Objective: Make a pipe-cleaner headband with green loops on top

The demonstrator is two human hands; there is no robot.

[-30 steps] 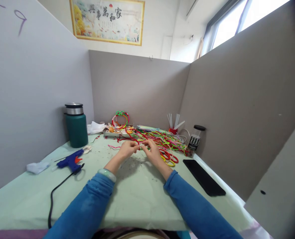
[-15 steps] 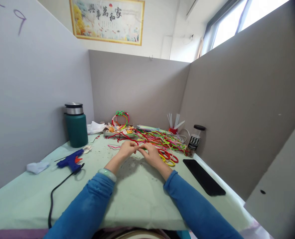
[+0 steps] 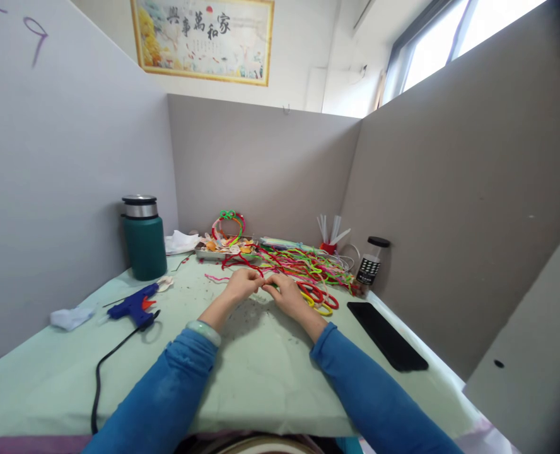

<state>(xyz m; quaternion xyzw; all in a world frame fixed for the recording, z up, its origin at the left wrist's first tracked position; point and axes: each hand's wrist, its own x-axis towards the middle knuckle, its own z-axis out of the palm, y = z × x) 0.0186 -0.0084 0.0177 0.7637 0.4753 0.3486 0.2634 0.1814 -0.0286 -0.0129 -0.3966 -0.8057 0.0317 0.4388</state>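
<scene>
My left hand [image 3: 242,285] and my right hand [image 3: 284,292] meet at their fingertips above the middle of the table. Both are closed in a pinch on a red pipe cleaner [image 3: 236,257], whose fuzzy stem runs up and back to the left from my fingers. The part between the fingertips is mostly hidden. Behind and right of my hands lies a tangled heap of red, green and pink pipe cleaners [image 3: 315,263]. Bent red loops [image 3: 328,299] and yellow loops [image 3: 325,310] rest beside my right hand.
A blue glue gun [image 3: 133,307] with a black cord and a green flask [image 3: 145,247] stand left. A metal tray [image 3: 209,255] of small pieces holds coloured rings at the back. On the right are a black phone [image 3: 386,337], a lidded jar [image 3: 371,268] and glue sticks [image 3: 330,230].
The free part of the red pipe cleaner has shifted slightly to the right behind my left hand. My fingers have moved only a little, still pinched together.
</scene>
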